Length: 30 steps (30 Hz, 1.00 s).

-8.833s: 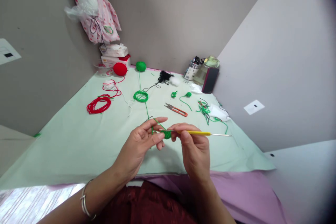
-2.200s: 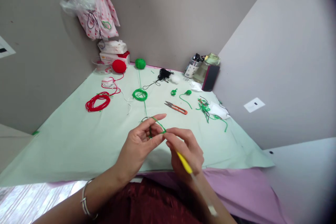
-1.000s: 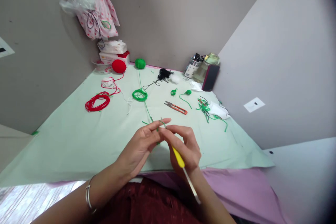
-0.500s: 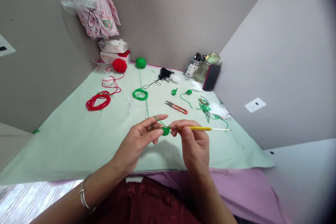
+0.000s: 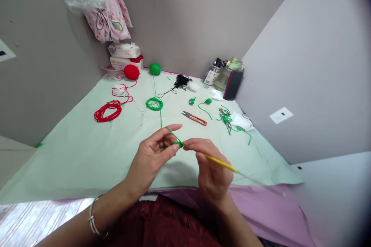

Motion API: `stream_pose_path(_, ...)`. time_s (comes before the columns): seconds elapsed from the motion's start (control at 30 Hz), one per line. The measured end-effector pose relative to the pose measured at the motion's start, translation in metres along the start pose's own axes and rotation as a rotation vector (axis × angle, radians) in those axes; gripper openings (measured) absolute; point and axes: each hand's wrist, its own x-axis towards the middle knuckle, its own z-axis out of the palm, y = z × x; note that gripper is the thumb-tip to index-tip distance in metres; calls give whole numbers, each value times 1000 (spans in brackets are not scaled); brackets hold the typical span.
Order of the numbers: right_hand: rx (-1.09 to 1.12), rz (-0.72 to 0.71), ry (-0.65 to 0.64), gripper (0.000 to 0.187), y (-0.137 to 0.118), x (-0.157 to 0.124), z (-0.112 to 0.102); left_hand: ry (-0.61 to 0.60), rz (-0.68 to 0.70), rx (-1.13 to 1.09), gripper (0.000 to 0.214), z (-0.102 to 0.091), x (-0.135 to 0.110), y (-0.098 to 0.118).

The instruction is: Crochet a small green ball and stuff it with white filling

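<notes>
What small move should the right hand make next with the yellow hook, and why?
Probably catch the green yarn stretched over the left hand's index finger and pull it through: the yellow hook in the right hand meets the green piece that the left fingers pinch.

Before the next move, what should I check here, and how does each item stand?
1. Grip of right hand on crochet hook: ok.
2. Pinch of left hand on green piece: ok.
3. Green strand draped across left hand: ok.
4. Hook tip caught in a loop: cannot tell.
5. Strand back to green coil free of snags: ok.
6. Scissors apart from both hands: ok.
</notes>
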Motion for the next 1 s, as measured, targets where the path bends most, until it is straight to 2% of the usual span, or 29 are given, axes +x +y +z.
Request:
stream_pose_path(0.1, -267, -177, 14, 34, 5, -7, 5, -18, -92, -126, 50, 2, 1, -1)
stream_pose_path(0.17, -275, -192, 53, 35, 6, -7, 7, -69, -222, -238, 51, 0, 3, -1)
stream_pose_path(0.23, -110, -42, 113, 30, 5, -3, 6, -108, -290, -313, 46, -3, 5, 0)
stream_pose_path(0.3, 107, 136, 175, 25, 3, 4, 5, -111, -264, -320, 42, -6, 7, 2)
stream_pose_path(0.37, 294, 223, 177, 23, 2, 10, 4, -111, -225, -268, 39, -7, 7, 3)
stream_pose_path(0.43, 350, 237, 131, 21, 2, 14, 6, -127, -203, -203, 36, -5, 5, 3)
stream_pose_path(0.5, 284, 216, 98, 20, 2, 14, 9, -131, -176, -150, 32, -1, 3, 3)
stream_pose_path(0.6, 108, 123, 106, 25, 2, 7, 12, -69, -141, -125, 37, 3, 2, 1)
stream_pose_path(0.67, -36, 4, 93, 31, 2, 2, 13, -48, -177, -176, 41, 4, 5, 0)
stream_pose_path(0.73, -113, -69, 83, 34, 2, 0, 11, -78, -262, -270, 41, 2, 8, -1)
stream_pose_path(0.8, -62, -1, 120, 30, 3, 1, 7, -116, -312, -351, 36, -1, 11, -1)
stream_pose_path(0.9, 219, 234, 208, 23, 5, 7, 3, -96, -256, -325, 29, -5, 12, 0)
stream_pose_path(1.0, 383, 315, 139, 19, 7, 11, 4, -75, -177, -152, 31, -5, 9, 1)
